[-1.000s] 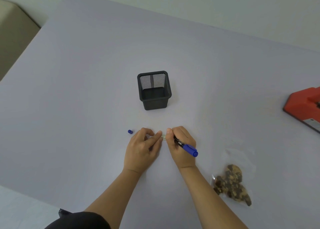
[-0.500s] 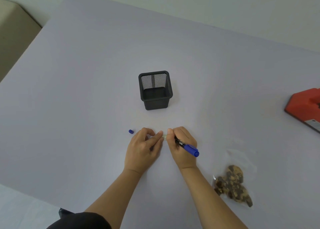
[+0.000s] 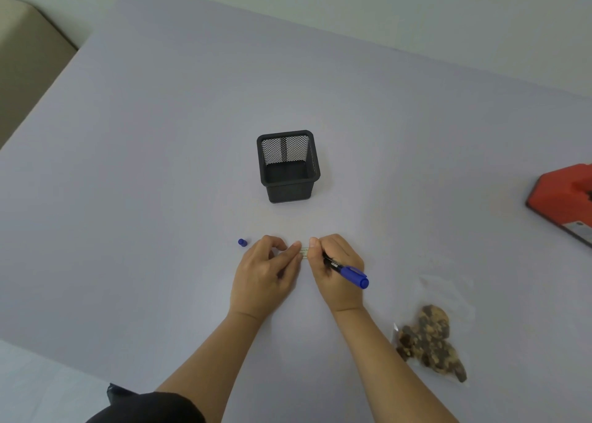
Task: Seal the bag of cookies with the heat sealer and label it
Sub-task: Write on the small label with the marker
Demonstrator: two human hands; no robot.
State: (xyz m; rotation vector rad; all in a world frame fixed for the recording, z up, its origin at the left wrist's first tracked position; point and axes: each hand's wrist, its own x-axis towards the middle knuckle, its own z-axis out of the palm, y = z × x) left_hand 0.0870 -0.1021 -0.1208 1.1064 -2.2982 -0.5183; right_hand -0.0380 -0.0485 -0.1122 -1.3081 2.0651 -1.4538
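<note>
A small pale label (image 3: 304,251) lies on the table between my two hands. My left hand (image 3: 266,270) presses its left end down with the fingertips. My right hand (image 3: 336,267) grips a blue marker (image 3: 347,270), tip down on the label, blue end pointing back right. The marker's blue cap (image 3: 242,242) lies to the left of my left hand. A clear bag of brown cookies (image 3: 431,339) rests flat to the right of my right forearm. Only a corner of the red heat sealer (image 3: 567,198) shows at the right edge.
A black mesh pen holder (image 3: 288,166), with nothing inside, stands just beyond my hands. The lilac table (image 3: 160,134) spreads wide to the left and far side. A beige seat (image 3: 28,61) sits past the table's left corner.
Both hands stay on the label with the marker tip down; only the camera has shifted slightly.
</note>
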